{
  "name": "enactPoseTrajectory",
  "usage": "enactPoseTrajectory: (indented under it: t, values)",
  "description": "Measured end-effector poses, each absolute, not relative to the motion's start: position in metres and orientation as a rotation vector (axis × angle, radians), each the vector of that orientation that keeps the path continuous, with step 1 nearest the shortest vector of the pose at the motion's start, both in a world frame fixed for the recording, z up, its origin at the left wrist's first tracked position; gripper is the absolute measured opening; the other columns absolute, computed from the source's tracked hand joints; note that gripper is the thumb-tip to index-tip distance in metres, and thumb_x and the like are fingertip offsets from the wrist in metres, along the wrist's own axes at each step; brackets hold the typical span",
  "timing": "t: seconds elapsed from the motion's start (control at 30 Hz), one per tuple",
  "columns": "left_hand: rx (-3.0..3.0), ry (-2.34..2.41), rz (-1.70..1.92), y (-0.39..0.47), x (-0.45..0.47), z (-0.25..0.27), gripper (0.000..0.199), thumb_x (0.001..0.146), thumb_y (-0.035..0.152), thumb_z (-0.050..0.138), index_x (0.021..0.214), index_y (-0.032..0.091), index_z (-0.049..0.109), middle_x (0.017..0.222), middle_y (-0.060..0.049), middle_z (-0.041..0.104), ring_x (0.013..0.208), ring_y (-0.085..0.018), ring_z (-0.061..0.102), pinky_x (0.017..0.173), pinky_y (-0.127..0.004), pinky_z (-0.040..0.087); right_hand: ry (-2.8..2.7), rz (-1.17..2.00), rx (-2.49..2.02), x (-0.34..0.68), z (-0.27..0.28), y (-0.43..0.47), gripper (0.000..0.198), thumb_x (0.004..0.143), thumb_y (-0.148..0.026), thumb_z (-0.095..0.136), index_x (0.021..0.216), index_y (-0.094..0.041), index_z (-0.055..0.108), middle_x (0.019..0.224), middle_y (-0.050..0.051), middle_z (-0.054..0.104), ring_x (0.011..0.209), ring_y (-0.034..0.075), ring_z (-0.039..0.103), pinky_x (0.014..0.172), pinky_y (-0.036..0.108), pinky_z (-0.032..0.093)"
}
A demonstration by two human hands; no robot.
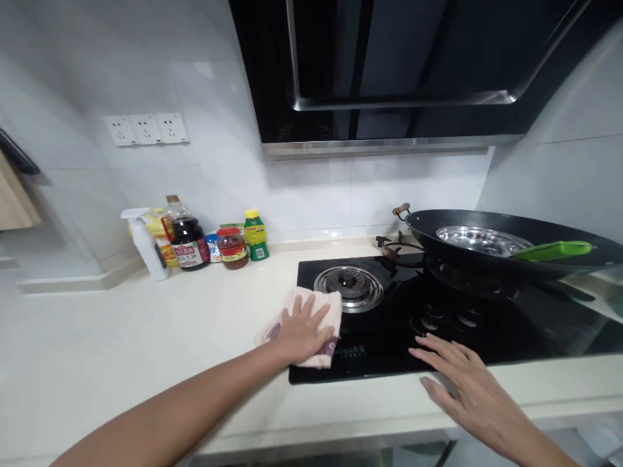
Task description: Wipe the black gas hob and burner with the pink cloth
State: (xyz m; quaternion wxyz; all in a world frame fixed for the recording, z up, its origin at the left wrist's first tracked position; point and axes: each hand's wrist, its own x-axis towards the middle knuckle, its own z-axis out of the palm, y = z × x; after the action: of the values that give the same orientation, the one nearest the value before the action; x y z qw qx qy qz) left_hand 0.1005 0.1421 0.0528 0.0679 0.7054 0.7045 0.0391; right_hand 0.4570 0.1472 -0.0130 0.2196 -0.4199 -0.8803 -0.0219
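My left hand [299, 334] lies flat with its fingers spread, pressing on a folded pale pink cloth [333, 308] with purple marks. The cloth straddles the left edge of the black glass gas stove [384, 353] and the white countertop. Just behind it is the left burner [349, 285], a dark cap in a shiny metal ring, with no pan support over it. My right hand [457, 379] hovers at the stove's front edge with fingers apart and nothing in it. Its fingertips are near the control knobs [431, 316].
A black wok [413, 227] holding a metal dish [479, 240] and a green-handled utensil [555, 251] sits on the right. A black pan support [394, 250] lies behind. A spray bottle [148, 246], dark sauce bottle [191, 240] and jar [232, 248] stand along the wall. Overhead hangs the range hood [389, 146].
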Motion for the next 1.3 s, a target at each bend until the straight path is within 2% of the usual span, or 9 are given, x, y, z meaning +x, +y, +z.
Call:
enactPoseTrajectory:
  t: [0.33, 0.43, 0.53, 0.63, 0.77, 0.87, 0.97, 1.1, 1.3]
  values:
    - [2.444, 1.523, 0.114, 0.081, 0.146, 0.056, 0.072, 0.093, 0.073, 0.036, 0.158, 0.043, 0.025, 0.171, -0.002, 0.004, 0.155, -0.038, -0.006, 0.118, -0.072, -0.002, -2.426, 0.010, -1.168, 0.459, -0.020, 0.152, 0.048, 0.097, -0.058, 0.047, 0.138, -0.036, 0.059, 0.151, 0.004, 0.052, 0.142, 0.030, 0.044, 0.119, 0.059, 0.028]
    - [2.477, 1.380, 0.141, 0.090, 0.168, 0.057, 0.076, 0.091, 0.075, 0.041, 0.157, 0.040, 0.029, 0.171, -0.003, 0.008, 0.155, -0.039, -0.004, 0.119, -0.069, -0.002, -2.372, 0.058, -1.150, 0.459, -0.025, 0.161, 0.043, 0.097, -0.058, 0.047, 0.128, -0.034, 0.066, 0.146, 0.005, 0.057, 0.138, 0.030, 0.049, 0.116, 0.059, 0.034]
    - [2.534, 1.239, 0.292, 0.090, 0.178, 0.058, 0.083, 0.090, 0.071, 0.048, 0.160, 0.035, 0.022, 0.171, -0.007, 0.014, 0.156, -0.037, 0.005, 0.121, -0.066, 0.003, -2.249, -0.006, -1.118, 0.451, -0.018, 0.165, 0.044, 0.097, -0.058, 0.045, 0.119, -0.030, 0.072, 0.141, 0.010, 0.061, 0.132, 0.033, 0.054, 0.112, 0.062, 0.036]
    - [2.512, 1.202, 0.432, 0.078, 0.165, 0.058, 0.090, 0.090, 0.064, 0.054, 0.162, 0.030, 0.013, 0.171, -0.010, 0.013, 0.155, -0.034, 0.012, 0.124, -0.060, 0.010, -2.356, 0.023, -0.984, 0.428, 0.008, 0.152, 0.047, 0.099, -0.056, 0.042, 0.133, -0.032, 0.065, 0.147, 0.010, 0.055, 0.139, 0.032, 0.047, 0.117, 0.059, 0.031]
    - [2.295, 1.358, 0.573, 0.060, 0.116, 0.057, 0.097, 0.086, 0.055, 0.065, 0.162, 0.027, 0.011, 0.169, -0.013, 0.019, 0.153, -0.035, 0.021, 0.123, -0.056, 0.020, -2.786, 0.418, -0.952, 0.378, 0.045, 0.125, 0.062, 0.098, -0.064, 0.037, 0.154, -0.036, 0.040, 0.164, 0.009, 0.032, 0.151, 0.032, 0.026, 0.122, 0.055, 0.024]
    - [1.966, 1.467, 0.857, 0.063, 0.074, 0.062, 0.086, 0.093, 0.051, 0.057, 0.162, 0.026, 0.013, 0.159, -0.016, 0.040, 0.139, -0.030, 0.047, 0.113, -0.050, 0.041, -2.920, 0.546, -0.936, 0.332, 0.057, 0.121, 0.075, 0.094, -0.071, 0.041, 0.158, -0.035, 0.029, 0.168, 0.013, 0.019, 0.155, 0.039, 0.007, 0.121, 0.066, 0.006]
    - [1.782, 1.572, 1.180, 0.080, 0.045, 0.071, 0.068, 0.096, 0.048, 0.050, 0.155, 0.022, 0.031, 0.140, -0.016, 0.058, 0.112, -0.024, 0.063, 0.096, -0.043, 0.053, -2.916, 0.496, -0.796, 0.285, 0.055, 0.135, 0.080, 0.088, -0.072, 0.051, 0.155, -0.032, 0.036, 0.163, 0.017, 0.025, 0.153, 0.041, 0.009, 0.119, 0.068, 0.003]
    - [1.824, 1.660, 1.436, 0.102, 0.026, 0.068, 0.051, 0.096, 0.046, 0.049, 0.141, 0.021, 0.049, 0.128, -0.012, 0.064, 0.107, -0.024, 0.064, 0.093, -0.042, 0.053, -2.976, 0.443, -0.536, 0.223, 0.054, 0.172, 0.076, 0.087, -0.070, 0.054, 0.149, -0.029, 0.043, 0.156, 0.017, 0.034, 0.150, 0.038, 0.020, 0.118, 0.067, 0.007]
    - [2.169, 1.615, 1.358, 0.107, 0.023, 0.037, 0.038, 0.097, 0.031, 0.051, 0.134, 0.025, 0.054, 0.133, -0.010, 0.061, 0.125, -0.025, 0.056, 0.107, -0.046, 0.046, -3.188, 0.406, -0.590, 0.145, 0.069, 0.254, 0.074, 0.093, -0.063, 0.047, 0.158, -0.032, 0.029, 0.168, 0.012, 0.020, 0.155, 0.036, 0.004, 0.119, 0.065, 0.002]
